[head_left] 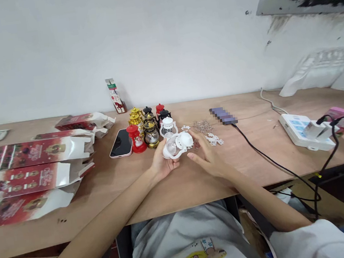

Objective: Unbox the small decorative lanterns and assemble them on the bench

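Note:
My left hand point(161, 161) is closed around a small white lantern point(177, 145) with a clear body, tilted on its side so its top points right. Close to that top, my right hand point(206, 155) has its thumb and fingers apart, with nothing visible between them. Just behind the held piece stands another white lantern point(168, 126). A red lantern point(135, 138) and a bronze-coloured lantern point(151, 134) stand to its left, with gold, black and red ones behind. White flat pieces point(214, 139) and a heap of small metal pieces point(202, 126) lie beyond my right hand.
Red and white printed boxes point(35, 153) cover the left side of the table. A phone point(120, 143) lies by the lanterns. On the right are a purple device point(223, 116) with a black cable point(264, 155) and a power strip point(302, 131). A small package point(116, 98) leans on the wall.

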The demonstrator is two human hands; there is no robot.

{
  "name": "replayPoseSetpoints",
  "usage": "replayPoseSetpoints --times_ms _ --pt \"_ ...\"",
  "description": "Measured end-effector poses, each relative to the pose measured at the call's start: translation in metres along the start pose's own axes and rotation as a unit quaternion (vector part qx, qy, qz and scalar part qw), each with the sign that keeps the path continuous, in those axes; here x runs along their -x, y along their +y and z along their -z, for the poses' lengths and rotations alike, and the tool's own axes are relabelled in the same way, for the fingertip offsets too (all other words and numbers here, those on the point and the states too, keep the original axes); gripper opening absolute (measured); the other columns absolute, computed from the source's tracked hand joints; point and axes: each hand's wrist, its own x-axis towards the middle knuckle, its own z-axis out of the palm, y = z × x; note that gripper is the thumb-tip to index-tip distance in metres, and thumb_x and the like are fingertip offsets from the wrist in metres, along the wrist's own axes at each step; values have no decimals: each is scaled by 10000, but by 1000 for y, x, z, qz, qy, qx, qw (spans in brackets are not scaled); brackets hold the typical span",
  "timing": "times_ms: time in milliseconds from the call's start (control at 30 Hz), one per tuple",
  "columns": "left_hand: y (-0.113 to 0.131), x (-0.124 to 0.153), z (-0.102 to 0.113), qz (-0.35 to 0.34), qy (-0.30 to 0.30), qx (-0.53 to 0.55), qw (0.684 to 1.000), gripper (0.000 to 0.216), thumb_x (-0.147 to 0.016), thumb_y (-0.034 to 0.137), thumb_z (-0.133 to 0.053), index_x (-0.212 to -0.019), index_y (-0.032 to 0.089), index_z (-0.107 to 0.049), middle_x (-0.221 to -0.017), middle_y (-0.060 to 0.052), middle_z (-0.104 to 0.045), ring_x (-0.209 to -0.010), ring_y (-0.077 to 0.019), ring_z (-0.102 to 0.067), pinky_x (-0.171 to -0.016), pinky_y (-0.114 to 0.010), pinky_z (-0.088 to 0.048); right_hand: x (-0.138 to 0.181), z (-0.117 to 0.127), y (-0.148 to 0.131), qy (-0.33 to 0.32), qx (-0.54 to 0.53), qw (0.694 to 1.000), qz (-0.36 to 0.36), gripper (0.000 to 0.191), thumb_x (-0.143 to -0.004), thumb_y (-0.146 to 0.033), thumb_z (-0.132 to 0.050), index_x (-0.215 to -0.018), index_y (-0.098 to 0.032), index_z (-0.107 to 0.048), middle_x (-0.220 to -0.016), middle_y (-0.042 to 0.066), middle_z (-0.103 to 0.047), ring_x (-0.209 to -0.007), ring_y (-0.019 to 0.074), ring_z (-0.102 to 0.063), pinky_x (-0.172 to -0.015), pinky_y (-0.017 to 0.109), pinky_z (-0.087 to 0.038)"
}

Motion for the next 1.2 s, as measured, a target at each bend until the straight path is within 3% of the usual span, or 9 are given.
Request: replayPoseSetpoints --times_ms 100,200,333,433,633,767,1000,1200 --pt "2 2 -2 0 27 11 1000 300 -900 347 -384 -882 134 -593 -645 -40 -630 -470 -130 -566 -392 -207 -425 -1 -3 2 -11 34 999 -6 529 -887 -457 -489 -1331 -181 -412 -1123 115 -555 -992 231 -517 -894 404 -427" --pt "2 4 -3 -26 18 2 1000 291 -887 365 -408 -935 144 -592 -727 -42 -650 -501 -132 -580 -407 -224 -453 -4 -4 9 7 -3 999 -51 432 -886 -503 -477 -1188 -195 -508 -971 67 -575 -870 202 -527 -796 361 -446" --pt "-1 4 -3 -92 34 -43 994 287 -809 399 -577 -1006 190 -587 -786 2 -643 -526 -100 -576 -416 -201 -463 -5 -7 14 39 -74 990 -110 417 -864 -568 -471 -1056 -201 -518 -817 16 -529 -760 172 -505 -722 325 -426" --pt "-5 1 -4 -118 61 -70 989 321 -712 382 -711 -921 170 -591 -693 36 -600 -476 -62 -529 -401 -161 -426 -3 -13 12 55 -81 987 -124 406 -866 -580 -445 -1017 -204 -468 -822 14 -520 -771 169 -498 -743 323 -416" --pt "-9 -1 -5 -121 46 -96 987 445 -593 447 -810 -811 158 -550 -614 48 -562 -445 -54 -509 -366 -144 -363 1 -17 8 82 -80 984 -134 320 -900 -543 -358 -952 -230 -402 -953 50 -550 -944 189 -523 -844 331 -408" --pt "-3 -1 -3 -128 47 -124 983 479 -554 461 -829 -800 160 -549 -617 49 -555 -428 -44 -490 -348 -135 -337 -1 -11 11 79 -34 982 -168 288 -892 -512 -366 -899 -229 -423 -828 18 -531 -842 187 -508 -769 323 -395" --pt "-2 1 3 -75 32 -187 979 492 -519 445 -850 -796 149 -572 -621 32 -573 -411 -32 -453 -340 -131 -287 -7 1 12 68 -27 980 -184 319 -842 -507 -420 -753 -210 -494 -726 -5 -536 -709 164 -486 -665 292 -369" --pt "-12 -4 3 -64 26 -160 985 473 -529 428 -848 -802 142 -589 -656 19 -601 -439 -35 -465 -381 -150 -337 -14 12 27 132 -94 959 -234 399 -856 -570 -359 -808 -216 -537 -617 -32 -401 -572 145 -415 -564 282 -355"
